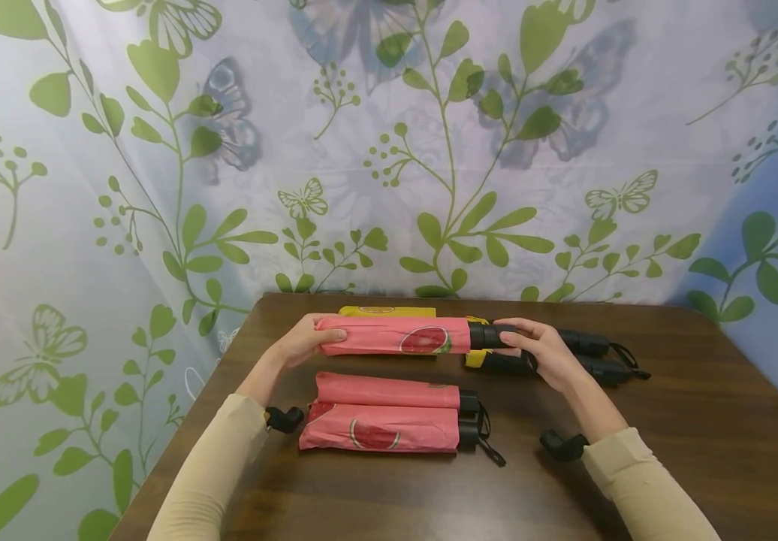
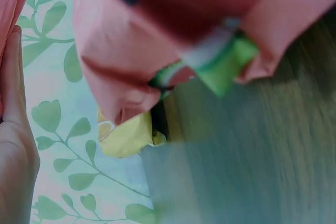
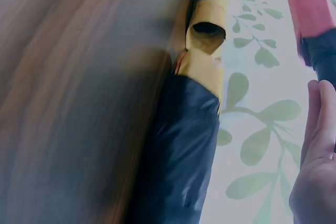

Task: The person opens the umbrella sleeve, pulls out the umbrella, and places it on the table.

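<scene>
A folded pink umbrella (image 1: 375, 338) in a watermelon-print sleeve is held level above the table by both hands. My left hand (image 1: 301, 340) grips its left end, thumb over the near side. At the other end, my right hand (image 1: 541, 349) pinches the black handle (image 1: 487, 336). In the right wrist view, that hand (image 3: 317, 156) is at the right edge beside the handle (image 3: 321, 51). Two more pink umbrellas, a front one (image 1: 423, 432) and a rear one (image 1: 389, 391), lie side by side below, handles to the right.
Behind the held umbrella lies a yellow-sleeved umbrella (image 1: 389, 311), partly hidden. Black umbrellas (image 1: 581, 343) with wrist straps lie at the back right, close to yellow sleeve ends (image 3: 207, 35). A leaf-and-butterfly curtain (image 1: 362, 188) hangs behind the brown wooden table (image 1: 396, 496).
</scene>
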The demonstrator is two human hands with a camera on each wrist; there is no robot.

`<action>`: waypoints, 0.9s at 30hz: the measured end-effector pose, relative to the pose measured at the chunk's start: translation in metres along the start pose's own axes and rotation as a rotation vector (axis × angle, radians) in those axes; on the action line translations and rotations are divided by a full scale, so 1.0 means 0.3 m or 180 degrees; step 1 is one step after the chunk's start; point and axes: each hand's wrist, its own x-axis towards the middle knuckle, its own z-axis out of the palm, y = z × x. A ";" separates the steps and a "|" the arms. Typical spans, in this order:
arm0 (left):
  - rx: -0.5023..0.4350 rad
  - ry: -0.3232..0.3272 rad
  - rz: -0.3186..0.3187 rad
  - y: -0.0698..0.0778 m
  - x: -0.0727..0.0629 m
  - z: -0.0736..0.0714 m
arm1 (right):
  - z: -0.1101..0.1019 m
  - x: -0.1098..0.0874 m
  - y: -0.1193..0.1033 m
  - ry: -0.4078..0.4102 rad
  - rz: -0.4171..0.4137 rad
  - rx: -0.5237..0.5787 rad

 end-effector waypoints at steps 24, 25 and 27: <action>0.0213 0.0293 -0.0146 -0.041 -0.048 -0.065 | -0.148 -0.143 0.007 0.0043 -0.0053 0.0155; 0.0223 0.0298 -0.0145 -0.049 -0.046 -0.073 | -0.158 -0.151 0.008 0.0047 -0.0053 0.0156; 0.0248 0.0318 -0.0149 -0.065 -0.043 -0.087 | -0.179 -0.167 0.010 0.0051 -0.0058 0.0135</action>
